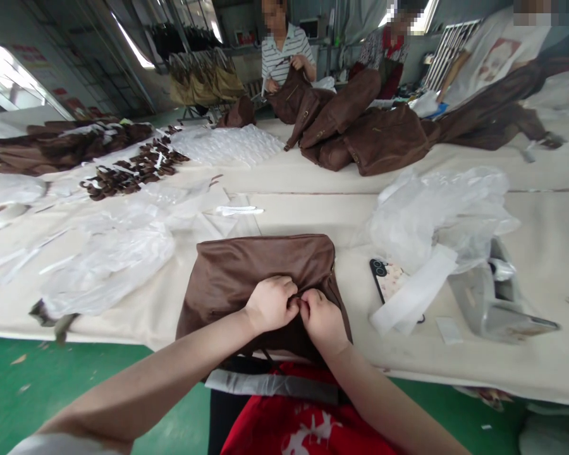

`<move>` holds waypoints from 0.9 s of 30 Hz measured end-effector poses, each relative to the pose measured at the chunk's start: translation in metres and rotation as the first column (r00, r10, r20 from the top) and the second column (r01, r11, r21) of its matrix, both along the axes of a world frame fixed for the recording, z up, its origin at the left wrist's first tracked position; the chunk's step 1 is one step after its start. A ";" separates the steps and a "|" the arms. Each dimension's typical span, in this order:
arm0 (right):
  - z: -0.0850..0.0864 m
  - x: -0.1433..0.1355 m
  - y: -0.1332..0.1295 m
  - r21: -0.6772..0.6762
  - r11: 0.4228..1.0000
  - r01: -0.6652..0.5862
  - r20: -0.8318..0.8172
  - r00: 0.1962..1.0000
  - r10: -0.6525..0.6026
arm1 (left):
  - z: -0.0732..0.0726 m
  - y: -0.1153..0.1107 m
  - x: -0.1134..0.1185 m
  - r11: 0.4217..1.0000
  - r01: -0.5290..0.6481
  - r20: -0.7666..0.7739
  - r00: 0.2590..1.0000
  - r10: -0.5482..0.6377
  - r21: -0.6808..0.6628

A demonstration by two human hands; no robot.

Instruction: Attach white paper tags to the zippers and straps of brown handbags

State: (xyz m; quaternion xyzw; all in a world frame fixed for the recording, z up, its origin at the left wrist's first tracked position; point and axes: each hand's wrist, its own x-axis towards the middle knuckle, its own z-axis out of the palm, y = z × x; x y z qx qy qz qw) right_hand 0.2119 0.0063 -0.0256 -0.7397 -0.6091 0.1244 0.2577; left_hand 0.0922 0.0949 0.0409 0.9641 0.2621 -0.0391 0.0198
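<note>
The biggest thing here is a long table with a cream cloth top (554, 253), standing over a green floor (180, 417). On its far side lies a big heap of dark brown leather-like goods (389, 139), and a person in a striped shirt (289, 50) holds up more brown stuff behind it. Next comes a smooth brown leather-like piece (260, 259), lying on the near edge of the table, right in front of the worker. A crumpled see-through plastic bag (118, 259) sits to its left, and another cloudy plastic bag (436, 215) lies to its right, near a phone in a pale case with little pictures (391, 278). Smaller again are the worker's two hands, almost touching, over the right part of the brown piece. The left hand (272, 303) is curled nearly closed, and the right hand (322, 322) is curled too; both seem to pinch the piece at a dark fold. The smallest bit, between the fingertips, is too tiny to tell. The step now looks like careful finger work at that fold. The next move seems to call for a steady, gentle pinch from both hands, with the piece kept flat.
</note>
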 end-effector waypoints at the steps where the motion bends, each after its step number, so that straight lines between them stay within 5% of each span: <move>1: 0.000 -0.001 0.002 -0.016 1.000 0.016 0.007 1.000 -0.016 | 0.001 -0.001 -0.001 1.000 -0.009 0.022 1.000 0.009 -0.007; 9: 0.002 0.004 0.009 -0.050 0.997 0.060 0.006 0.998 -0.060 | 0.001 -0.003 -0.008 1.000 0.016 0.078 0.997 -0.014 -0.020; 17: 0.005 0.000 -0.005 0.013 1.000 0.006 0.044 0.999 -0.007 | -0.019 -0.016 -0.011 0.997 -0.031 0.091 0.996 0.024 0.074; 21: 0.004 -0.005 -0.009 0.032 0.999 -0.003 0.093 0.996 0.000 | -0.026 -0.021 -0.006 0.987 -0.114 0.105 0.989 0.101 0.116; 27: 0.003 -0.009 -0.011 0.059 0.996 -0.060 0.159 0.986 0.050 | -0.025 0.003 0.005 0.924 -0.357 0.154 0.929 0.336 0.137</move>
